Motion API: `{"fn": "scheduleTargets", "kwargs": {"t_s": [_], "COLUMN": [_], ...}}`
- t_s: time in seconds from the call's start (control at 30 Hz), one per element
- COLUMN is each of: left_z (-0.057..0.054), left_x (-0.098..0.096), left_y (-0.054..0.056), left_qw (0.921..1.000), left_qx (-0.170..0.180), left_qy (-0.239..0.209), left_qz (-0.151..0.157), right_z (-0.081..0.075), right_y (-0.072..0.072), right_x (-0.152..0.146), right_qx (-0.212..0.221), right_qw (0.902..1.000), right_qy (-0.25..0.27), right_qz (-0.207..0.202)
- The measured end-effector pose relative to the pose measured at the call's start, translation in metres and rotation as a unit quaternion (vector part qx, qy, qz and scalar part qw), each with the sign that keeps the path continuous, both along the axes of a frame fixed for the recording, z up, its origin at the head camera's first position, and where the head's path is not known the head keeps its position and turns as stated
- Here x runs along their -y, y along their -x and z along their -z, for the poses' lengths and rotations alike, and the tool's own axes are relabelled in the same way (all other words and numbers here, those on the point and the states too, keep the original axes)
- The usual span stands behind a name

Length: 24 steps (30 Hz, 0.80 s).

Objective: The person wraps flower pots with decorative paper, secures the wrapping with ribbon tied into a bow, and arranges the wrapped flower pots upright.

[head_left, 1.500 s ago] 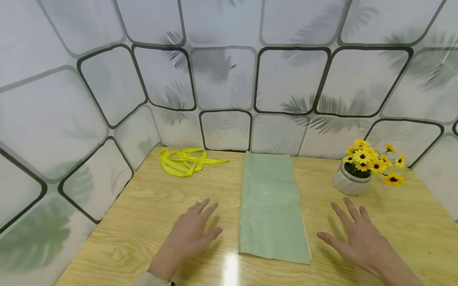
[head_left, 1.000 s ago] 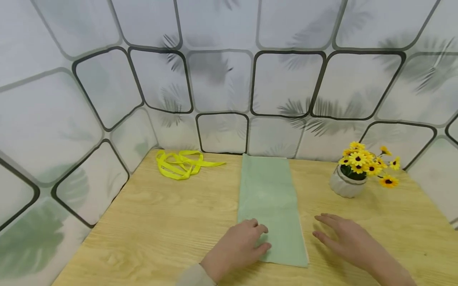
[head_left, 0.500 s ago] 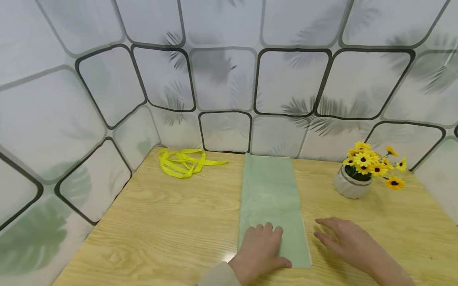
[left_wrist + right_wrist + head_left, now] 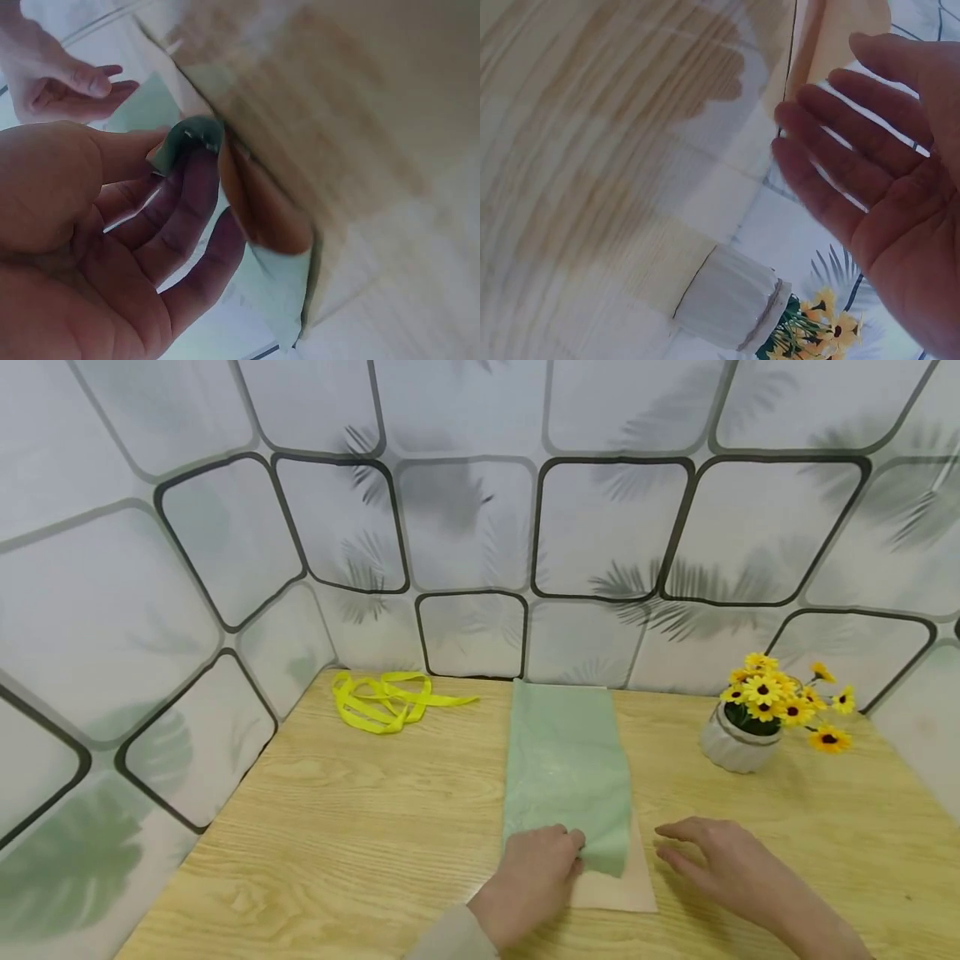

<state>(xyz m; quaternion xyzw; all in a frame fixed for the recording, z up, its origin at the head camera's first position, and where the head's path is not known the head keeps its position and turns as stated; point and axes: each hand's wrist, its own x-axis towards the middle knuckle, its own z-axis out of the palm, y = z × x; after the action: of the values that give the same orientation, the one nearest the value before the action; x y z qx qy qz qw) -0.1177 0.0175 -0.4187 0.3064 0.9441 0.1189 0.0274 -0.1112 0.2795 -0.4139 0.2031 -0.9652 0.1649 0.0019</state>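
Note:
A folded sheet of pale green paper lies lengthwise on the wooden table, its long sides running away from me. My left hand pinches the near edge of its upper layer between thumb and fingers. That edge is raised and curled back, baring the beige inner side of the lower layer. In the left wrist view the pinched green edge curls at the fingertips, and its brownish inside shows. Just right of the paper, my right hand holds nothing, its fingers extended and relaxed in the right wrist view.
At the back left a loose tangle of yellow ribbon lies on the table. A white pot of yellow artificial flowers stands at the back right. A patterned curtain closes off the back and left side.
My left hand has come rightward from the bare table onto the paper, gripped the near edge of its top layer and lifted it back. My right hand has drawn its fingers together beside the paper.

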Motion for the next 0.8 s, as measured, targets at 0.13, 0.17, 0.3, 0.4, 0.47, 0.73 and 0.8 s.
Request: {"fn": "scheduleTargets", "kwargs": {"t_s": [0.13, 0.17, 0.3, 0.4, 0.47, 0.73, 0.8], "left_z": [-0.004, -0.004, -0.004, -0.005, -0.006, -0.009, -0.011], "left_x": [0.003, 0.003, 0.005, 0.006, 0.007, 0.008, 0.01], "left_y": [0.005, 0.006, 0.008, 0.008, 0.008, 0.009, 0.012], "left_qw": [0.9992, 0.9988, 0.9986, 0.999, 0.9991, 0.9989, 0.9987], "left_qx": [0.039, 0.046, 0.049, 0.037, 0.035, 0.036, 0.035], "left_qy": [-0.011, -0.014, -0.022, -0.024, -0.022, -0.017, -0.029], "left_qz": [-0.006, -0.008, -0.003, 0.003, 0.01, 0.026, 0.021], "right_z": [0.002, 0.003, 0.005, 0.007, 0.01, 0.015, 0.015], "right_y": [0.0, 0.001, 0.002, 0.003, 0.004, 0.003, 0.003], "right_x": [0.002, 0.003, 0.009, 0.014, 0.018, 0.021, 0.02], "right_qx": [-0.038, -0.051, -0.065, -0.052, -0.037, -0.023, -0.022], "right_qw": [0.9971, 0.9957, 0.991, 0.9891, 0.9884, 0.9871, 0.9871], "right_qy": [0.034, 0.034, 0.014, -0.006, -0.009, -0.008, -0.012], "right_qz": [-0.056, -0.07, -0.116, -0.138, -0.147, -0.158, -0.158]}}
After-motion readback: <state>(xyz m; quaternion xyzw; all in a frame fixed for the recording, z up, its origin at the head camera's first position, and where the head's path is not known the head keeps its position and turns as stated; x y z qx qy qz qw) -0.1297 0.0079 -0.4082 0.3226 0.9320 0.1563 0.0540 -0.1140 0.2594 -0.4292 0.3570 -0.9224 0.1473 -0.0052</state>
